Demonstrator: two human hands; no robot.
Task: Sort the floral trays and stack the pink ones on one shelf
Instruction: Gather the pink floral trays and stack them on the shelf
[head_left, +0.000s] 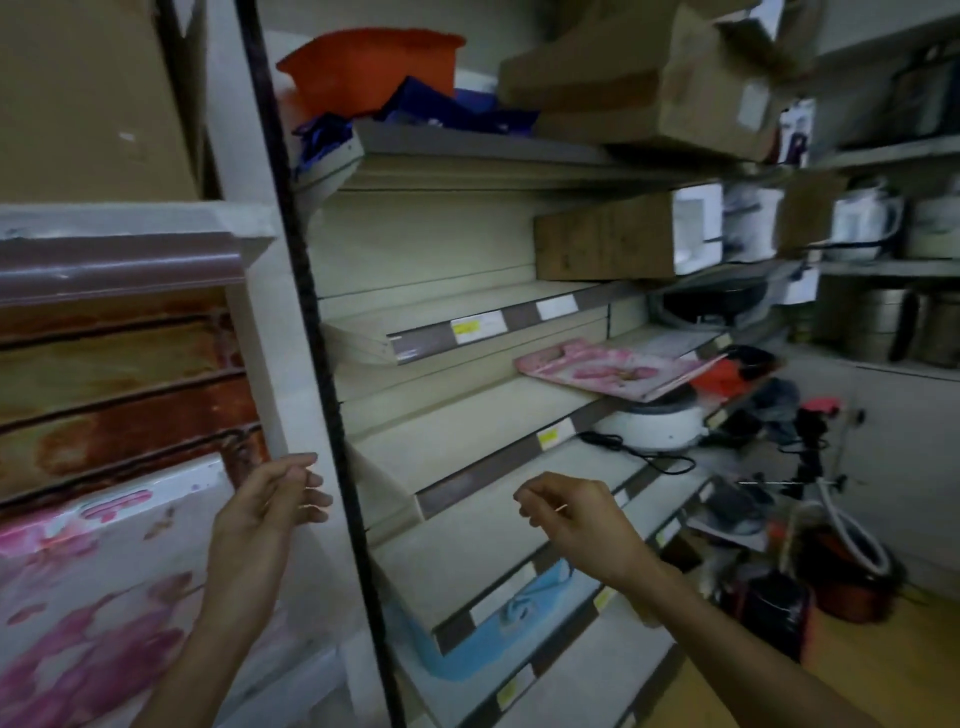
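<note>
Storeroom shelves (470, 415) with unreadable yellow price labels (466, 328); both hands (275, 499) apart, loosely curled, empty.

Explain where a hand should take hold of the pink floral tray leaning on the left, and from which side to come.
Grip the pink floral tray by its upper right edge, coming from the right, probably best. It stands tilted, its face toward the camera, and that edge is bare; the left hand already hovers beside it. The lower part runs out of view, and a rusty panel sits behind its top.

Dim storeroom w/ cream metal shelving (467, 415), black upright post (311, 291), cardboard boxes (639, 73) up top, wooden floor (857, 670) btm right.
</note>
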